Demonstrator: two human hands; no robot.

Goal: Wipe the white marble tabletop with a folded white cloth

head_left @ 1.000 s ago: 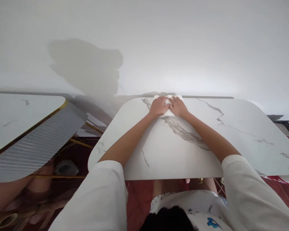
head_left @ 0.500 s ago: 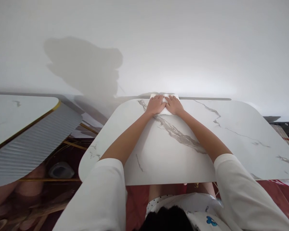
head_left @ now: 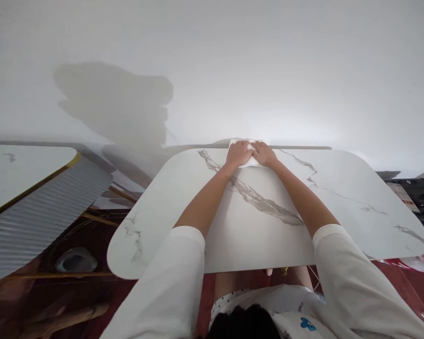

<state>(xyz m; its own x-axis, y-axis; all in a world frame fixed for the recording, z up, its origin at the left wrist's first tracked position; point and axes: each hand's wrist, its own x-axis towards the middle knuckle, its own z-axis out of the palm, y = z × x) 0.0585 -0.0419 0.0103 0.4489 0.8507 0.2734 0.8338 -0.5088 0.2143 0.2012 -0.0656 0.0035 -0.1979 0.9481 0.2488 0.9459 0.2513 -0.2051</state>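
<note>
Both my arms reach across a white marble-patterned table to its far edge by the wall. My left hand and my right hand lie side by side on a white cloth, fingers curled and pressed onto it. Most of the cloth is hidden under my hands; only its near edge and a bit between the hands show.
A second marble-topped table with a gold rim and ribbed side stands to the left. A dark device sits beyond the table's right end. The floor is dark red, with a grey object under the left table. A white wall rises behind.
My hands and the cloth have slid a little toward the far edge and to the right. The view has shifted slightly.
</note>
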